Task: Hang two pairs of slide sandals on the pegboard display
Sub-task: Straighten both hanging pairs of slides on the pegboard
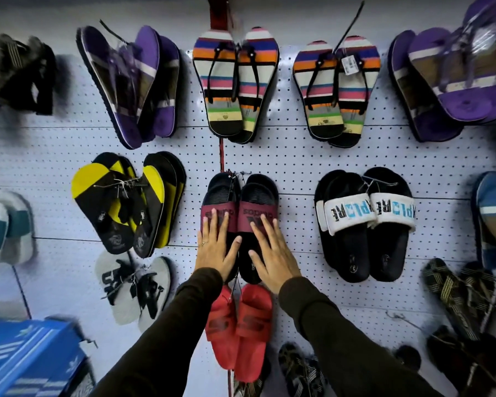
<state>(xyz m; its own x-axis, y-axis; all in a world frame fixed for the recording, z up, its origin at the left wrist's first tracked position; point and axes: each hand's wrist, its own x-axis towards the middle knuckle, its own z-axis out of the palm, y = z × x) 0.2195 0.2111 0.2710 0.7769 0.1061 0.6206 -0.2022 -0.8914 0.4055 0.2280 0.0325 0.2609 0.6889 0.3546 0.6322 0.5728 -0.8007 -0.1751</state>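
A pair of black slide sandals with maroon straps [255,212] hangs from a peg at the middle of the white pegboard [292,156]. My left hand [216,247] lies flat on the left sandal, fingers spread over its strap and footbed. My right hand [272,253] rests flat on the right sandal in the same way. Neither hand grips anything. Directly below hangs a pair of red slide sandals [239,325], partly hidden by my sleeves. To the right hangs a black pair with white straps [367,222].
Striped flip-flops [234,84] and purple ones [135,81] hang in the row above. Yellow-black flip-flops [126,202] hang to the left, grey ones [135,285] below them. Blue shoe boxes [26,356] stand at the lower left. A bare hook [395,316] sticks out at lower right.
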